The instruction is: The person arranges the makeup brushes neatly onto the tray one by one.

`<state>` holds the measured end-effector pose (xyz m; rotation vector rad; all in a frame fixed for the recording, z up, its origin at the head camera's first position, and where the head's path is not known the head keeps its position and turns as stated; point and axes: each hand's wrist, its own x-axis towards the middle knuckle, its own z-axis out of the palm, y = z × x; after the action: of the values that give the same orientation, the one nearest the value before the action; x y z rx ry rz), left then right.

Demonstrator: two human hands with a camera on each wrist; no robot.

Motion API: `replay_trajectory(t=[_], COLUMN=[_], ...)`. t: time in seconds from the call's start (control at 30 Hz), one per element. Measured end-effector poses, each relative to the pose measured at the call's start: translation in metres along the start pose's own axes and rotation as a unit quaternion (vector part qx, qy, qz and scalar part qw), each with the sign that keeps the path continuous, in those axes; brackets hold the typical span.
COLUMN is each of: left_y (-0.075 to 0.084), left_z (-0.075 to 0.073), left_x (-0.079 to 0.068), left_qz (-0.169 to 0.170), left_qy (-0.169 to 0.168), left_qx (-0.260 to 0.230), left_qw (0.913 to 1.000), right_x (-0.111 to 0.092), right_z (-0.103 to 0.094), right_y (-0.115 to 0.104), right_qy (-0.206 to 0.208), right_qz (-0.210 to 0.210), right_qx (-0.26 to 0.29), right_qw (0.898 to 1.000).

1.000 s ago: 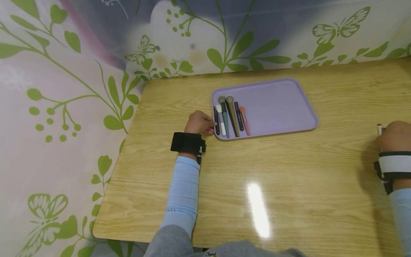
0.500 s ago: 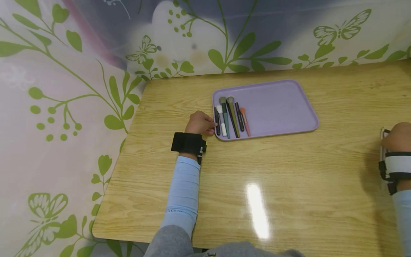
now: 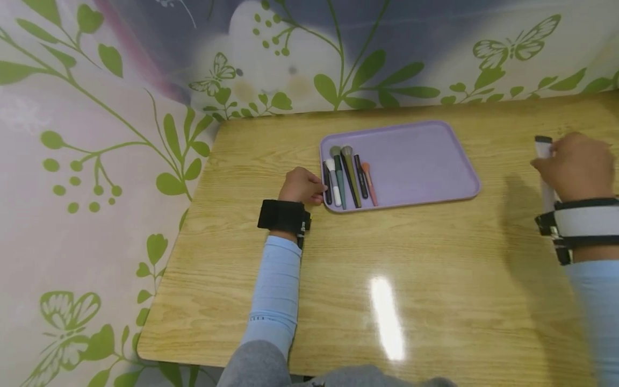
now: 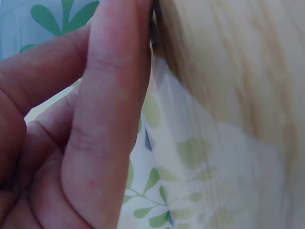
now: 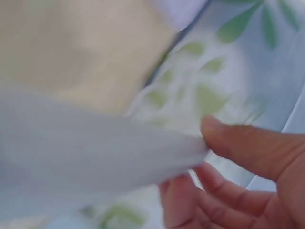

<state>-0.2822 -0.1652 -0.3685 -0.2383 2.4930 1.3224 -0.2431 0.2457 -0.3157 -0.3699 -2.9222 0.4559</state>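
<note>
A lilac tray [image 3: 416, 161] lies on the table with several makeup brushes side by side at its left end. Among them are an olive-handled brush [image 3: 352, 177], a green-handled brush [image 3: 338, 171] and a pink brush [image 3: 369, 185]. My left hand [image 3: 302, 185] pinches the tray's left rim, beside a black slim stick [image 3: 327, 185]. To the right of the tray, my right hand [image 3: 580, 164] holds a pale narrow piece [image 3: 545, 153] with a dark end. In the right wrist view, thumb and fingertips pinch this whitish, blurred, tapering piece [image 5: 109, 148]; its kind I cannot tell.
The wooden table [image 3: 459, 269] meets a wall [image 3: 121, 188] with printed leaves and butterflies at its back and left. Bright glare [image 3: 388, 317] lies near the front edge.
My right hand has moved up and to the left from the right edge, bringing the pale piece with it into fuller view. The left hand and the tray have stayed in place.
</note>
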Motion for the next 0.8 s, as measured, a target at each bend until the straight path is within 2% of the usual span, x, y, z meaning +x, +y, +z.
replay_trajectory(t=[0.07,0.13,0.2,0.33,0.5,0.63,0.8], left_y=[-0.003,-0.007,-0.01,-0.011,-0.005,-0.002,-0.005], left_z=[-0.003,-0.003,-0.001,0.005,0.009,0.005,-0.005], left_x=[0.0,0.002,0.004,0.006,0.004,0.002,0.0], left_qz=[-0.001,0.002,0.003,0.005,0.016,0.024,0.015], left_qy=[0.003,0.004,0.003,-0.003,-0.008,-0.005,0.004], left_qx=[-0.005,-0.008,-0.011,-0.01,-0.003,0.005,-0.004], left_qw=[1.0,1.0,0.9999,0.9999,0.9998,0.9997,0.9999], right_x=[0.01,0.022,0.029,0.033,0.031,0.028,0.027], right_z=[-0.004,0.004,0.021,0.061,0.095,0.103,0.108], right_y=[-0.045,-0.084,-0.116,-0.166,-0.197,-0.206,-0.219], right_qy=[0.005,-0.002,-0.025,-0.094,-0.136,-0.158,-0.169], right_qz=[-0.04,-0.073,-0.107,-0.126,-0.117,-0.113,-0.122], right_qx=[0.01,0.04,0.072,0.082,0.048,0.041,0.04], right_qw=[0.999,0.997,0.991,0.984,0.983,0.98,0.977])
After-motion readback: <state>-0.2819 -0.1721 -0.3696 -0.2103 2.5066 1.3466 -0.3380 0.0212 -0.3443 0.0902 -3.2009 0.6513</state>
